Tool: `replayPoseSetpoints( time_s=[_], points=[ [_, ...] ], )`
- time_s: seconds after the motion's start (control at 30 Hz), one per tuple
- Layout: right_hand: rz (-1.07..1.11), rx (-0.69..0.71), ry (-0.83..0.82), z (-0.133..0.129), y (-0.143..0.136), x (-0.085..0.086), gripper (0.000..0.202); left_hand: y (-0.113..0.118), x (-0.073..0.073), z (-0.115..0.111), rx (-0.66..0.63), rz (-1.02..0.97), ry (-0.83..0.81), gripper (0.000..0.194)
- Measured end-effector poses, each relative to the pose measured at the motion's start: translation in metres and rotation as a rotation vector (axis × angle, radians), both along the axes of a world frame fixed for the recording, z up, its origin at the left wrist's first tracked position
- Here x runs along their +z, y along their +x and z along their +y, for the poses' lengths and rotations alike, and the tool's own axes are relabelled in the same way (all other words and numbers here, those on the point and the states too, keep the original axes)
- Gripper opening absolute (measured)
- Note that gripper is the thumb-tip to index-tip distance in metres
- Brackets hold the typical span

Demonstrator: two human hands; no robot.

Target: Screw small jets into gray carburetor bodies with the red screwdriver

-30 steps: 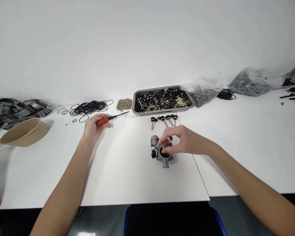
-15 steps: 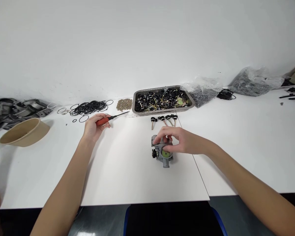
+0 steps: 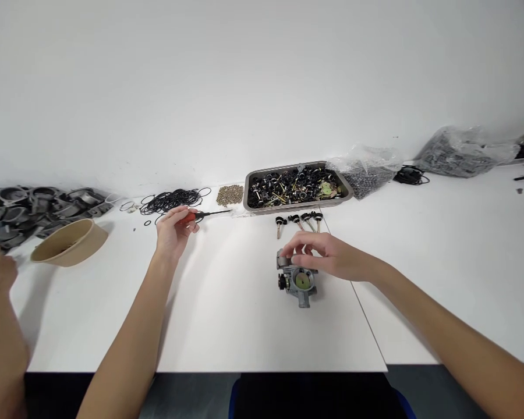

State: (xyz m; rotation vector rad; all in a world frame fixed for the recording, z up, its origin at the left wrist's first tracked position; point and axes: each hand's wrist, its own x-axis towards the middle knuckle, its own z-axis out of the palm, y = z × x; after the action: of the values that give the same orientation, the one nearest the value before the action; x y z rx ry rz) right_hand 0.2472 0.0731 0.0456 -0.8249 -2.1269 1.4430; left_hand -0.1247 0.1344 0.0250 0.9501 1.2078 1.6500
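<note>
My left hand [image 3: 174, 235] is wrapped round the red handle of a screwdriver [image 3: 190, 217], its dark shaft pointing right over the table. My right hand [image 3: 321, 253] has its fingers curled over the upper part of a grey metal carburetor [image 3: 303, 288], which sits on the white table. A round yellow-green plate [image 3: 303, 281] shows in its bore, and a black round part [image 3: 283, 281] sticks out on its left side. The fingertips are partly hidden behind the hand. Just beyond lie several black-headed shafts [image 3: 279, 227] in a row.
At the back stands a metal tray [image 3: 297, 208] of small mixed parts. Brass pieces [image 3: 230, 195], black rubber rings [image 3: 170, 201] and a beige bowl [image 3: 87, 244] lie leftward, near grey castings [image 3: 15, 212]. Plastic bags [image 3: 367, 171] stand at right. Another person's arm [image 3: 0, 326] reaches in at left.
The view has shifted slightly left. My right thumb has moved up off the bore, uncovering more of the yellow-green plate. The other person's hand has come further in at left.
</note>
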Motion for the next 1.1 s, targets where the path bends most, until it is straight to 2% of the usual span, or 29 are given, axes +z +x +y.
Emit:
replayPoseSetpoints(
  time_s=[0.27,0.5,0.7,0.77,0.87,0.97,1.1],
  points=[
    [0.024,-0.107,-0.003,0.004,-0.002,-0.003,0.027,0.003,0.002,-0.001,0.068,-0.008,0.071,0.026],
    [0.048,-0.22,0.021,0.007,-0.003,-0.008,0.023,0.004,0.021,-0.009,0.023,-0.094,0.064,0.012],
    [0.1,-0.392,-0.005,0.01,-0.003,-0.013,0.021,0.019,0.037,-0.024,-0.041,-0.166,0.061,0.006],
    [0.114,-0.427,-0.02,0.011,-0.004,-0.014,0.022,0.029,0.04,-0.029,-0.08,-0.182,0.062,0.007],
    [0.116,-0.448,-0.021,0.01,-0.006,-0.015,0.023,0.046,0.043,-0.038,-0.207,-0.216,0.051,0.006],
    [0.108,-0.43,-0.011,0.009,-0.008,-0.016,0.024,0.062,0.044,-0.045,-0.353,-0.241,0.028,0.007],
    [0.098,-0.383,0.012,0.008,-0.01,-0.02,0.025,0.073,0.042,-0.049,-0.448,-0.233,-0.005,0.01]
  ],
)
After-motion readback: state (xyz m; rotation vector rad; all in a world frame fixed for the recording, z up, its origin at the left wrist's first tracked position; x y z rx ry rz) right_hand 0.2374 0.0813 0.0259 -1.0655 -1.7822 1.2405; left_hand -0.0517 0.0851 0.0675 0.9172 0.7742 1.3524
